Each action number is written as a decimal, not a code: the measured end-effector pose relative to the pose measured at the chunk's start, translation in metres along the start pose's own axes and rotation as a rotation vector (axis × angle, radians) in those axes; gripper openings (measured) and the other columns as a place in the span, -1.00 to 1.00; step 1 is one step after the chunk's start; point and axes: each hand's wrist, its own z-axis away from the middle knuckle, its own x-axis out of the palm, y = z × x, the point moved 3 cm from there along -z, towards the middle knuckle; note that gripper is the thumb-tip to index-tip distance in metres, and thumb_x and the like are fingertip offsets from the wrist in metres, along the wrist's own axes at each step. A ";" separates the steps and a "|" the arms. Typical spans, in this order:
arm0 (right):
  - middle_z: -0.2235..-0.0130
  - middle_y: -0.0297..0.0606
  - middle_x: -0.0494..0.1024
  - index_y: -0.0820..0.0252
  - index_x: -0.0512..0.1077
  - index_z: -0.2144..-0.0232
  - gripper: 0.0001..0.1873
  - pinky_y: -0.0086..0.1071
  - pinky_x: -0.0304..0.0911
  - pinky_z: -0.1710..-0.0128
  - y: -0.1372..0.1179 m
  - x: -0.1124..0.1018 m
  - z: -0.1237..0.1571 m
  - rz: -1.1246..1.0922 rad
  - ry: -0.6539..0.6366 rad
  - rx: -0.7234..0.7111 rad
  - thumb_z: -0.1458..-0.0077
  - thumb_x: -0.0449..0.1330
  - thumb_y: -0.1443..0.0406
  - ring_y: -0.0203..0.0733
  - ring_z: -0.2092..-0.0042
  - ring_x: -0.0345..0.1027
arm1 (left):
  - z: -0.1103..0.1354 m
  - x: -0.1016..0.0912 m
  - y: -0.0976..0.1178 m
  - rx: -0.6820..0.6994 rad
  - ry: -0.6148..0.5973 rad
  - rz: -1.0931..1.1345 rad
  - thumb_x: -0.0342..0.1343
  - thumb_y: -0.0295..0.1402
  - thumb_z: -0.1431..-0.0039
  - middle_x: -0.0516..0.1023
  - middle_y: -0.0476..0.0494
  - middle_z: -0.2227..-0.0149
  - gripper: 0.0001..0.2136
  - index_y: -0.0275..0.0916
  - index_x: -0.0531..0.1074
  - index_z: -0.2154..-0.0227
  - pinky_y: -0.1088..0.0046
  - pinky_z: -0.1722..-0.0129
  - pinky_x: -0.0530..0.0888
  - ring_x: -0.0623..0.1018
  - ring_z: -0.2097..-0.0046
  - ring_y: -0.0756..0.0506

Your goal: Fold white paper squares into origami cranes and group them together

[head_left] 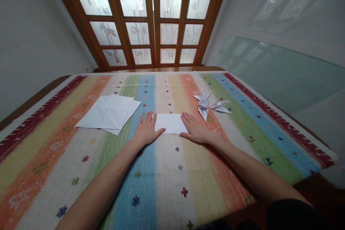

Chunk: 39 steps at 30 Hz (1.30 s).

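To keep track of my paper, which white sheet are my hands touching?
The narrow middle rectangle; the untouched sheets lie stacked to its left.

Striped tablecloth [168, 172], 2 paned doors [157, 30].

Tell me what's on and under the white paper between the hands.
The left hand and right hand rest on the ends of the white paper. Striped tablecloth shows around it; what lies directly beneath is covered.
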 end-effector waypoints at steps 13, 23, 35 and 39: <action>0.06 -0.13 0.60 0.13 0.51 0.10 -0.71 -0.03 0.21 -0.13 -0.020 -0.033 0.015 -0.032 0.227 -0.282 -0.26 0.03 0.28 -0.08 0.01 0.45 | 0.007 0.000 0.001 -0.011 0.023 -0.015 -0.21 0.09 -0.26 0.02 -0.43 -0.36 -0.27 -0.39 0.04 -0.30 -0.12 -0.30 -0.10 0.00 -0.38 -0.33; 0.30 -0.13 0.62 0.17 0.52 0.12 -0.66 -0.25 0.36 0.21 -0.039 -0.031 0.011 -0.096 0.309 -0.299 -0.30 -0.05 0.34 -0.16 0.28 0.48 | 0.022 -0.019 0.023 0.438 0.242 0.028 0.02 0.05 -0.20 0.39 -0.31 -0.17 -0.47 -0.20 0.37 -0.09 0.01 -0.20 0.16 0.32 -0.21 -0.30; 0.27 -0.13 0.60 0.21 0.45 0.02 -0.67 -0.24 0.36 0.21 -0.030 -0.025 0.010 -0.354 0.301 0.010 -0.25 0.05 0.22 -0.11 0.24 0.47 | 0.022 -0.011 0.020 0.413 0.285 0.362 -0.04 -0.29 -0.32 0.58 -0.17 0.36 -0.74 -0.24 0.53 0.33 0.35 0.23 0.42 0.52 0.28 -0.09; 0.33 -0.18 0.60 0.19 0.43 0.02 -0.67 -0.25 0.37 0.24 -0.025 -0.024 0.007 -0.444 0.347 0.190 -0.25 0.03 0.21 -0.12 0.30 0.48 | 0.017 -0.008 0.019 0.226 0.294 0.419 -0.05 -0.31 -0.31 0.57 -0.15 0.36 -0.77 -0.25 0.50 0.20 0.35 0.22 0.45 0.53 0.29 -0.10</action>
